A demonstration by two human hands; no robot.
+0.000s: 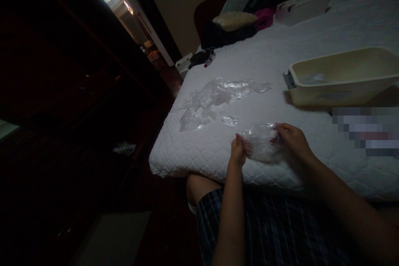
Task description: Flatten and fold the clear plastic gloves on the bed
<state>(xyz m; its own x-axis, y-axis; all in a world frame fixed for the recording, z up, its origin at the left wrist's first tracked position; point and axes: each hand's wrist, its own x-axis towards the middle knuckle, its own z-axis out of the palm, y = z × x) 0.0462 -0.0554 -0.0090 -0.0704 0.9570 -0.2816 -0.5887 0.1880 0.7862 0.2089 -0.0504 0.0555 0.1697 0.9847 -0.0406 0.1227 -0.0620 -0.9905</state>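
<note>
A clear plastic bag is stretched between my two hands, just over the near edge of the bed. My left hand pinches its left side, thumb uppermost. On the other side, my right hand is closed on the bag's upper right part; some of its fingers show through the film. Beyond them several more clear plastic bags lie crumpled and flat on the white quilted mattress cover. One small piece of clear plastic rests apart, close to my left hand.
A cream plastic bin with a grey handle stands at the right, some clear plastic inside. Farther back are a white box, a pillow and a rolled magenta cloth. Dark furniture and floor lie left of the bed.
</note>
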